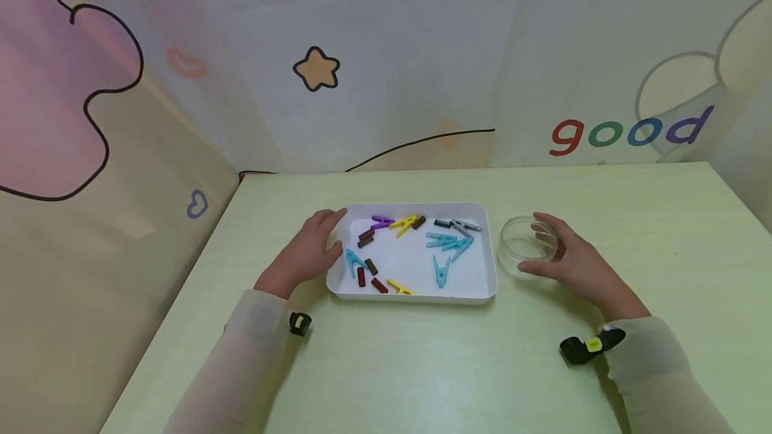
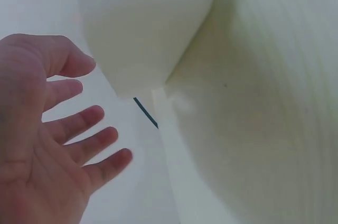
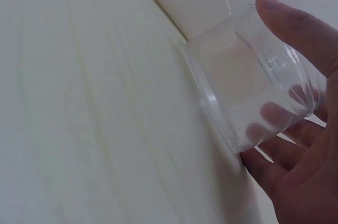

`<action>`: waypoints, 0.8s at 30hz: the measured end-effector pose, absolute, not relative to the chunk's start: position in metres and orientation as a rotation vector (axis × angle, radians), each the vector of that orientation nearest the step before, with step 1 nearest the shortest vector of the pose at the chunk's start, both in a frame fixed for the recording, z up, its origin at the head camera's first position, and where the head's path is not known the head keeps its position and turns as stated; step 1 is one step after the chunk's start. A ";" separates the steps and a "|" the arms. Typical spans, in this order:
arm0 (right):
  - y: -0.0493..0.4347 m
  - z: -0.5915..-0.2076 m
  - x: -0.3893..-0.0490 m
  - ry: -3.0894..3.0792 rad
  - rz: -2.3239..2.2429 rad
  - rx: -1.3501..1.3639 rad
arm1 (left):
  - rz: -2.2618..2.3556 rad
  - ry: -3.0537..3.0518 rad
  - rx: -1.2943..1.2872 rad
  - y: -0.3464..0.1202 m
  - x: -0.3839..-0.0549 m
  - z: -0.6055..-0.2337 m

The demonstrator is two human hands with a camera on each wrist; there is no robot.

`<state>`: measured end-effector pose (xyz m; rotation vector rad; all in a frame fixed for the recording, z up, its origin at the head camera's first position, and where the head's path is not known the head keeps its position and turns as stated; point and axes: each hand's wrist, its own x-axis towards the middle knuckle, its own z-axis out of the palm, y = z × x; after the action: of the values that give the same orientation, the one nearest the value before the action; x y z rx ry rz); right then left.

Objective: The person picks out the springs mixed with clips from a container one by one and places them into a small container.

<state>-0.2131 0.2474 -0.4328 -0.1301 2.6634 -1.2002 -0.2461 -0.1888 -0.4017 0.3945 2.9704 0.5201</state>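
Observation:
A white rectangular tray (image 1: 416, 299) holds small clothespins: light blue (image 1: 442, 272), yellow (image 1: 405, 223), purple (image 1: 382, 222) and grey (image 1: 466, 226). Among them lie short ridged cylinders in dark red (image 1: 361, 277), brown (image 1: 419, 222) and black (image 1: 442, 223); their exact kind is too small to tell. At the tray's left side is my left hand (image 1: 307, 246), fingers spread and relaxed, gripping nothing. In the left wrist view, its fingers stand beside the tray wall (image 2: 148, 28). My right hand (image 1: 569, 256) holds a clear round jar (image 3: 232, 76) between thumb and fingers, right of the tray.
A pale green table (image 1: 440, 367) carries the tray and jar. Behind it hangs a printed backdrop (image 1: 410, 52) with a star and the word "good"; another panel (image 1: 90, 273) rises along the left edge.

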 end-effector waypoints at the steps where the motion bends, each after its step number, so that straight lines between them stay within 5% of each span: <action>1: 0.247 -0.433 -0.213 2.663 -1.200 -0.132 | 0.524 2.981 0.410 -0.188 -0.246 -0.401; 24: 0.248 -0.433 -0.213 2.653 -1.225 -0.136 | 0.597 2.863 0.560 -0.170 -0.229 -0.388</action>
<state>-0.2133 0.2477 -0.4325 -0.1364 2.6534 -1.2254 -0.2295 -0.1703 -0.3879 0.5599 2.8634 0.5970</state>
